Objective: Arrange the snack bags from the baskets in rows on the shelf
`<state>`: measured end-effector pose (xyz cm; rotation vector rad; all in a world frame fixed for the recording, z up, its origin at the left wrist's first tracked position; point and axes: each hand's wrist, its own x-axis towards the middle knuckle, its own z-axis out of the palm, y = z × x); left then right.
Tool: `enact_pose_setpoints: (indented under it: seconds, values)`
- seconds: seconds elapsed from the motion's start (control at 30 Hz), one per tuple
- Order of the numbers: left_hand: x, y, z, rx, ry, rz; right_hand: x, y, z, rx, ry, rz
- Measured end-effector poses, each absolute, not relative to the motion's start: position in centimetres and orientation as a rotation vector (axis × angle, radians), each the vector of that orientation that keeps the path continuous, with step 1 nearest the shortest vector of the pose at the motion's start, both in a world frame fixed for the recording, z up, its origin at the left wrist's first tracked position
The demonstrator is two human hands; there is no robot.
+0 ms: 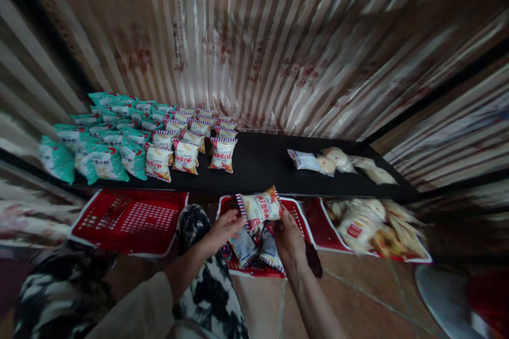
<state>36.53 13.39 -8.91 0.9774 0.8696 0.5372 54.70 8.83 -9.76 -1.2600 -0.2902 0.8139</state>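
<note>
A white snack bag [260,207] with red print and striped ends lies sideways between my two hands, above the middle red basket [301,217]. My left hand [227,230] grips its left end with the fingers. Its right end is in my right hand [289,233]. Below the bag, more snack packets [243,247] lie in the basket, partly hidden by my hands. On the black shelf [258,161] just beyond, a similar white bag [222,155] stands at the front of several rows of the same kind.
Teal snack bags [105,161] stand in rows at the shelf's left. A white packet [304,161] and flat clear-wrapped items [338,159] lie toward its right. Below are a red basket [131,222] at left and another holding bagged food [361,222] at right. Striped plastic sheeting [254,37] hangs behind.
</note>
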Motion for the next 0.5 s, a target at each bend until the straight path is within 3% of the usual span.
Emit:
enact_pose_setpoints:
  seconds: [0.3, 0.5]
  values:
    - [36.3, 13.8, -6.8, 0.772, 0.955, 0.839, 50.2, 8.0, -12.1, -1.388, -0.428, 0.929]
    - [33.8, 16.4, -5.8, 1.132, 0.974, 0.621, 52.5, 8.1, -9.9, -1.692, -1.010, 0.468]
